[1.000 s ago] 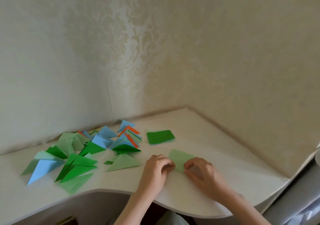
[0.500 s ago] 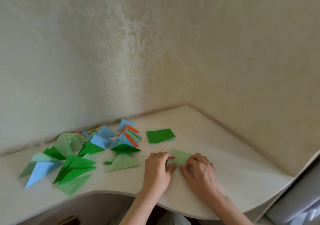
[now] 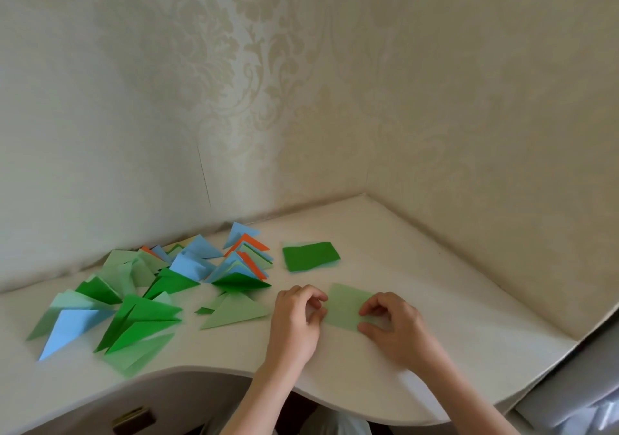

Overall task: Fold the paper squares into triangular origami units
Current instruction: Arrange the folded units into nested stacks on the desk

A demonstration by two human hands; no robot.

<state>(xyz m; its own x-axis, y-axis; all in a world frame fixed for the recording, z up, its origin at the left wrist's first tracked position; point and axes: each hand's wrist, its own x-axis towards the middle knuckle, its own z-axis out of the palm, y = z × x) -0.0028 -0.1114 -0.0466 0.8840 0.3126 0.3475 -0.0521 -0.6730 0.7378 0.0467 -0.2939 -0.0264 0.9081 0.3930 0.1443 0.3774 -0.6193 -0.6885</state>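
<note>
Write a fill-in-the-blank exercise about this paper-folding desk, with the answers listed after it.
1. Both hands, the left hand and right hand, hold a light ____ sheet.
2. The dark green sheet lies flat on the desk, ____ the hands, nearer the wall.
3. The pile of folded triangles sits to the ____ of the hands.

Answers: green; beyond; left

A paper sheet (image 3: 345, 305) lay on the desk (image 3: 435, 300), pinched between the left hand (image 3: 294, 317) and the right hand (image 3: 392, 324). A stack of squares (image 3: 310, 255) sat behind the grip; folded units (image 3: 150, 294) spread to its left.
</note>
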